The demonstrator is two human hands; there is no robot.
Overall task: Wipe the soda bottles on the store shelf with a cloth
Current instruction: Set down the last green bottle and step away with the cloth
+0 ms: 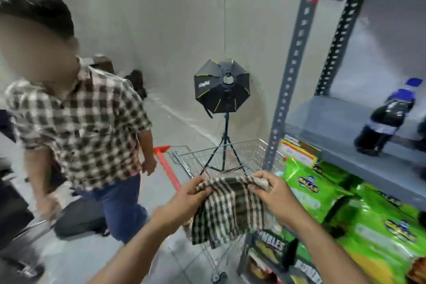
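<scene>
I hold a brown-and-white checked cloth [230, 210] stretched between both hands in front of me. My left hand [186, 196] pinches its upper left corner and my right hand [274, 193] pinches its upper right corner; the rest hangs down. A dark soda bottle [382, 122] with a blue cap and a blue-white label stands on the grey shelf board [327, 122] up at the right, well above and to the right of my hands. Part of another dark bottle shows at the right frame edge.
A wire shopping cart [230, 157] with a red handle stands just behind the cloth. A person in a checked shirt [78, 127] stands at the left. A softbox on a tripod [222, 90] is by the wall. Green snack bags [345, 210] fill the lower shelf.
</scene>
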